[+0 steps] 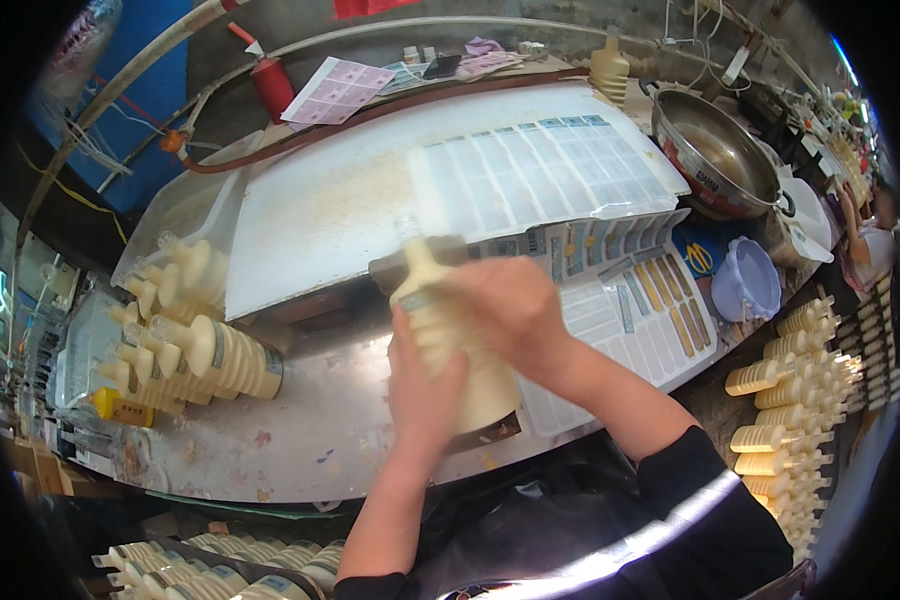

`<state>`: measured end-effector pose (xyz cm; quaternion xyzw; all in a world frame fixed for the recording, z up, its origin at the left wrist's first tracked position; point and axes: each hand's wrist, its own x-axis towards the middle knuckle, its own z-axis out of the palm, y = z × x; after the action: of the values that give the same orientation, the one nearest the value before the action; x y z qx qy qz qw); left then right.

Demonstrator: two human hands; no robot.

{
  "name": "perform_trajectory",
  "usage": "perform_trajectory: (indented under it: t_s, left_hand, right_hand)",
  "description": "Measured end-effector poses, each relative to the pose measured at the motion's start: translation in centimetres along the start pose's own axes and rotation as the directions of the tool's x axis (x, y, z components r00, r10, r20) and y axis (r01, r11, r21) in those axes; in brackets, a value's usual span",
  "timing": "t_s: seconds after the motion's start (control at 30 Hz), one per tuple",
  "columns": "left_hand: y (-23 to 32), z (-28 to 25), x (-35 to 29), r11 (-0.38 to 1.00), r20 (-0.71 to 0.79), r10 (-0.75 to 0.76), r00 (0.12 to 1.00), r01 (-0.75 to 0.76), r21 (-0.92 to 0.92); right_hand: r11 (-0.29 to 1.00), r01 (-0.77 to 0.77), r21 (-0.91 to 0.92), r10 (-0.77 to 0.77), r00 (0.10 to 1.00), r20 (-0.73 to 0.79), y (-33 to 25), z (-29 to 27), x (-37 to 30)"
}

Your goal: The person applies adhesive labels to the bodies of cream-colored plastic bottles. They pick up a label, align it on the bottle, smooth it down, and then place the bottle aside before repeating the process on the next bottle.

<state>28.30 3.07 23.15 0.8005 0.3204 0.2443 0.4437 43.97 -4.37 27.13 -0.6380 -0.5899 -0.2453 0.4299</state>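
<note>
A cream ribbed bottle (485,395) with a narrow neck lies tilted in front of me at the bench's middle. My left hand (425,385) grips it along its left side, thumb against the ribs. Over its upper part is my right hand (510,305), curled and smeared by motion, so what its fingers hold, if anything, does not show. A small greyish patch lies on the bottle's shoulder by those fingers. Behind the neck is a dark block (390,265), partly covered. Beside my right forearm lies a sheet of gold and silver label strips (635,305).
Several similar bottles (220,355) lie stacked on the bench's left. A raised white board (320,215) bears a translucent label sheet (510,175). Right of it are a large metal pan (715,150) and a lilac bucket (745,280). More bottles (785,400) stand low at right; another person sits beyond.
</note>
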Motion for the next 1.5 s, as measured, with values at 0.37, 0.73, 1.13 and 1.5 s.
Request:
perform_trajectory:
  t_s: [0.37, 0.73, 1.13, 1.5]
  left_hand:
    - [1.4, 0.0, -0.1, 0.979, 0.025, 0.021, 0.999, -0.025, 0.203]
    - [-0.3, 0.8, 0.1, 0.996, -0.034, -0.085, 0.996, 0.083, -0.033]
    - [-1.7, 1.2, -4.0, 0.990, -0.051, -0.015, 0.999, 0.007, -0.143]
    - [-1.4, 2.0, -4.2, 0.972, -0.101, 0.021, 0.995, -0.044, -0.230]
  right_hand:
    - [0.896, -0.444, -0.014, 0.444, 0.894, 0.069, -0.8, 0.5, 0.4]
    - [0.536, -0.757, 0.374, 0.785, 0.609, 0.109, 3.4, -0.9, -4.1]
    - [0.550, -0.833, -0.052, 0.834, 0.545, 0.088, 11.4, -10.4, -2.6]
    - [0.827, -0.374, -0.420, 0.556, 0.653, 0.515, 7.3, -8.4, -13.8]
